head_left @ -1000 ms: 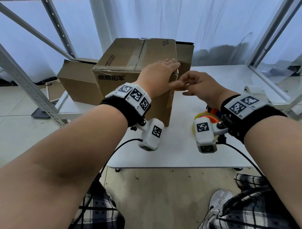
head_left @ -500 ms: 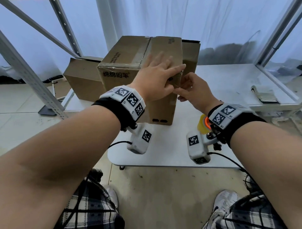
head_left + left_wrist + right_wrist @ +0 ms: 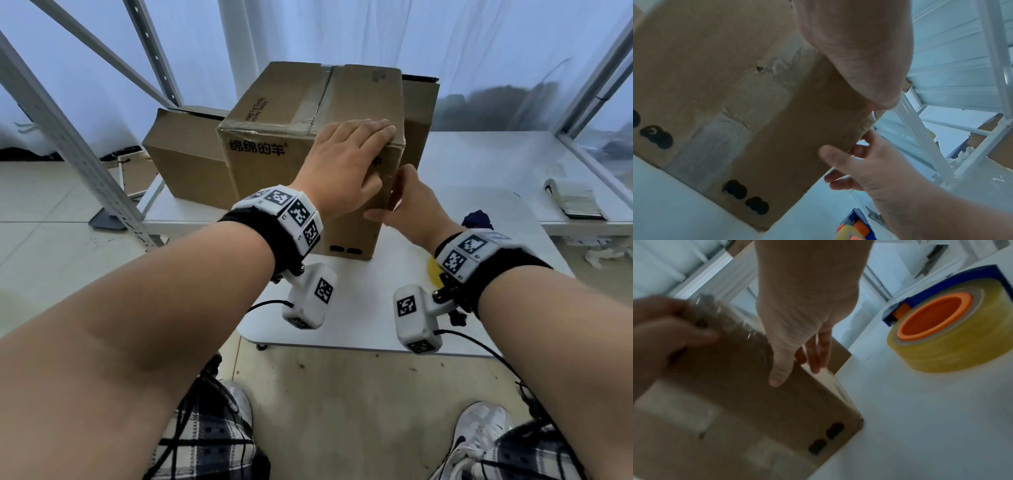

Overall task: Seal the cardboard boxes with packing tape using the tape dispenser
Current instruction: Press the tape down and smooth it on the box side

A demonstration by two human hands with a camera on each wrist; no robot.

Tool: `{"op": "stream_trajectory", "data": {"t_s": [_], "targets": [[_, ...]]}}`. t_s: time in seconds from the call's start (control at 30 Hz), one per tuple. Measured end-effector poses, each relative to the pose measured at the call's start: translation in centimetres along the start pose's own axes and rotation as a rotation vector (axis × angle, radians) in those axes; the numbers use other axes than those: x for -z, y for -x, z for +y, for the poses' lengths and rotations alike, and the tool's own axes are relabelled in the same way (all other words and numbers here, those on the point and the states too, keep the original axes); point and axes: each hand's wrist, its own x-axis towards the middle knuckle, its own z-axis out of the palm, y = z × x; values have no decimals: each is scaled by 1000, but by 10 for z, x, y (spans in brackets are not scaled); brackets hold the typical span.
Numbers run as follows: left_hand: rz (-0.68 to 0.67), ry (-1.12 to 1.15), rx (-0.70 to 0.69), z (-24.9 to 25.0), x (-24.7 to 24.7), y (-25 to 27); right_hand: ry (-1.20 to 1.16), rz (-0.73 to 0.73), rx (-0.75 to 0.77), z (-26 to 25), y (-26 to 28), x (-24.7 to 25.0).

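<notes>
The left hand [image 3: 346, 164] lies flat on the near face of the box [image 3: 274, 137], fingers straight and reaching up to the top edge; its grip is spread and pressing, not closed on anything. That looks like smoothing the tape [image 3: 729, 327] end down onto the cardboard while steadying the box on the surface [image 3: 387, 301].

The right hand [image 3: 407, 209] sits just to the right of that grip, at the box's right vertical corner. Its thumb lies on the near face and its fingers [image 3: 818, 353] reach round onto the side face, so the grip brackets the corner loosely. Whether it actually pinches the cardboard I cannot tell; the fingers look fairly straight. Held so, it probably keeps the box from sliding or turning under the left hand's push.

The dispenser [image 3: 945, 331], blue with an orange hub and a yellowish roll, lies on its side on the surface, right of and nearer than the right grip, well apart from both hands. Neither hand holds it, so taping on this face seems paused or finished, with the tool parked within easy reach.

A clear strip shows along the top seam, and glossy tape wrinkles appear under the left grip in the right wrist view. Behind the grips, two more boxes [image 3: 185, 157] stand with flaps seemingly open, likely waiting their turn.
</notes>
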Motion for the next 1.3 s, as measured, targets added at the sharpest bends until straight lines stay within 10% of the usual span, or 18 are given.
{"op": "stream_trajectory", "data": {"t_s": [0.13,0.27,0.5,0.63,0.8,0.97,1.07,1.3], "targets": [[62,-3,39,7,1,2,-22,40,-61,-2,5,-25],[106,-112,144,-1,10,3,-4,-238,89,-17,11,-6],[284,-33,54,-12,8,24,-42,329,314,-50,6,25],[233,125,56,-34,28,64,126,192,404,-70,3,31],[287,309,455,-55,44,96,574,-123,229,-83,-12,39],[434,887,1009,-38,47,71,608,-57,234,-80,-17,32],[519,905,1067,-50,42,63,188,74,301,-78,-18,42],[557,1008,1042,-86,32,50,229,-6,-24,-70,-22,46]]}}
